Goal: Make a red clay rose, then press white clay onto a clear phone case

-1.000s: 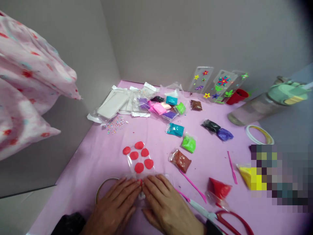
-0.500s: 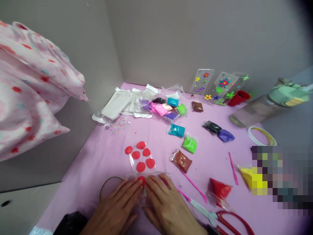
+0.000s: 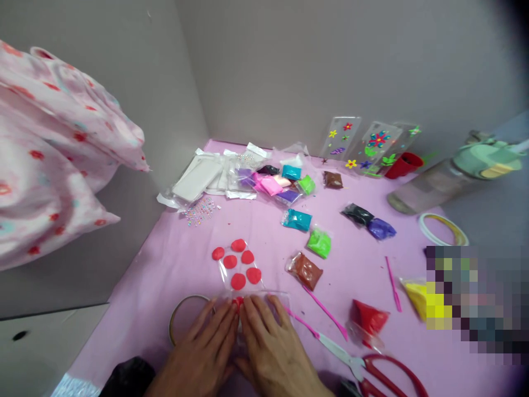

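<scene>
A small red clay piece (image 3: 238, 302) lies on a clear plastic sheet or case (image 3: 281, 300) in front of me, partly hidden by my fingertips. My left hand (image 3: 202, 344) lies with stretched fingers, its fingertips touching the clay from the left. From the right, my right hand (image 3: 268, 342) rests flat over the clear plastic, fingers slightly spread and the index fingertip at the clay. Both thumbs tuck low, mostly hidden. Just beyond, several flat red clay discs (image 3: 238, 281) sit on and around another clear case (image 3: 227, 274). A tape roll (image 3: 170, 325) is beside my left hand.
Red-handled scissors (image 3: 355, 363), pink modelling tools (image 3: 326, 313) and a red clay packet (image 3: 370, 320) lie at right. Clay packets (image 3: 306, 270), white phone-case packs (image 3: 198, 176) and beads (image 3: 200, 210) spread farther back. A bottle (image 3: 433, 184) stands right; floral fabric (image 3: 61, 149) hangs left.
My fingertips have shifted slightly over the red clay piece and cover more of it. My right hand has drawn a little to the left, showing more of the clear plastic's right corner.
</scene>
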A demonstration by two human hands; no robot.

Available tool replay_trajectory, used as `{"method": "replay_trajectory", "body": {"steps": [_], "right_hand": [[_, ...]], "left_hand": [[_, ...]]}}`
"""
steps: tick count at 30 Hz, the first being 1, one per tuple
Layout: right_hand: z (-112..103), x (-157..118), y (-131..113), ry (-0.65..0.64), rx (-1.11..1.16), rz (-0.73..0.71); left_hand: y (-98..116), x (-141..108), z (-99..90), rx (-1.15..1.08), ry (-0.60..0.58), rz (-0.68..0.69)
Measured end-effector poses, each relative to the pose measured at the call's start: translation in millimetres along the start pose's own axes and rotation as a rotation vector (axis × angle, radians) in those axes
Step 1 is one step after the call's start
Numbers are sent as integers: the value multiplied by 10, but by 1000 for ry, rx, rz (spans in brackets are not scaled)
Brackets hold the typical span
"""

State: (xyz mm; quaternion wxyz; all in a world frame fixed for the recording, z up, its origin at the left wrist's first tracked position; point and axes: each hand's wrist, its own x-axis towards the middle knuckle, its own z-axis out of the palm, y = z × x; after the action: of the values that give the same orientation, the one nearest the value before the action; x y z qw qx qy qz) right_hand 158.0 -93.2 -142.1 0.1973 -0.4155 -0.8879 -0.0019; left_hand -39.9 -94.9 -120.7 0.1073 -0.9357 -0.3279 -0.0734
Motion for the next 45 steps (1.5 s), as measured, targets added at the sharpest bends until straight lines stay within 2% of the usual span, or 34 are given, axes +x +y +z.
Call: {"method": "replay_trajectory", "body": {"steps": [5, 9, 14, 18, 21, 24, 26, 32, 36, 39, 45], "right_hand": [[-16, -3, -5, -9, 20, 45], [-31, 5, 5, -47, 24, 23], [11, 88, -80, -67, 5, 59], [-99, 157, -32, -125, 127, 119], [-207, 115, 110, -110, 157, 180], [-242, 25, 252, -26, 14, 244], [-236, -18, 300, -21, -36, 251], [-263, 9, 243, -143, 64, 281], [-296, 40, 218, -62, 54, 241], [-283, 40, 223, -28, 138, 269], [-300, 68, 215, -119, 476, 372]], "left_hand": [[3, -24, 11, -55, -25, -51], [-2, -75, 17, -79, -21, -104], [21, -43, -7, -89, -35, -46], [-59, -39, -8, -176, -54, -69], [-195, -64, 6, -301, -60, -186], [-305, -61, 40, -384, -7, -354], [-325, -28, 76, -405, 27, -416], [-266, 140, 111, -502, 5, -465], [-299, 192, 70, -622, -96, -480], [-343, 174, 96, -679, -121, -516], [-397, 82, 226, -761, -50, -507]]}}
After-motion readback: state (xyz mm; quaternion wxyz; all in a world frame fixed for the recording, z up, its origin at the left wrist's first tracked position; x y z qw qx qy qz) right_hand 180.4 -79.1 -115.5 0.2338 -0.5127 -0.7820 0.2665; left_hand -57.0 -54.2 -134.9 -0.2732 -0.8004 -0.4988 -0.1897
